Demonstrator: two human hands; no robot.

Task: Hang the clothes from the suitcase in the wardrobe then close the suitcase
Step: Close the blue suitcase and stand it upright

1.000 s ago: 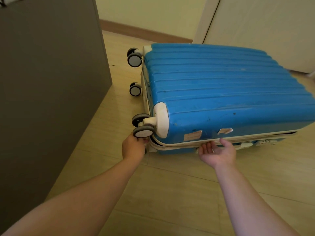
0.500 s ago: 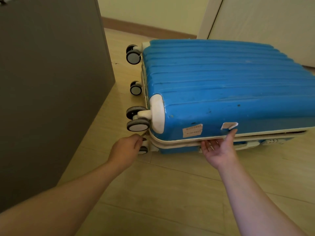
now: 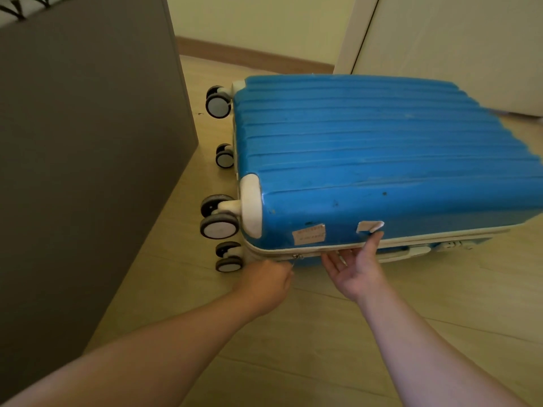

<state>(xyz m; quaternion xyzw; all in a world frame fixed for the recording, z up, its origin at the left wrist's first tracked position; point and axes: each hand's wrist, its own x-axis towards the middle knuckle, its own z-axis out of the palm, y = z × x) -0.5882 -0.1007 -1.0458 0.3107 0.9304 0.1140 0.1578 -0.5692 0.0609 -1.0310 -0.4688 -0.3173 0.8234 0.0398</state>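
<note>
A blue suitcase (image 3: pixel 382 160) lies flat on the wooden floor (image 3: pixel 323 333), lid down. The left hand (image 3: pixel 264 282) pinches the zipper pull (image 3: pixel 297 257) near the wheeled corner. The right hand (image 3: pixel 355 268), palm up, presses straight fingers against the seam, thumb on the shell.

The suitcase (image 3: pixel 382 148) runs off the right edge (its sticker (image 3: pixel 308 234) print unreadable).

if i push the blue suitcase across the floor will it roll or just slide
The blue suitcase probably slides rather than rolls: it lies flat, its wheels pointing sideways. The ribbed hard shell likely stays stiff.
</note>
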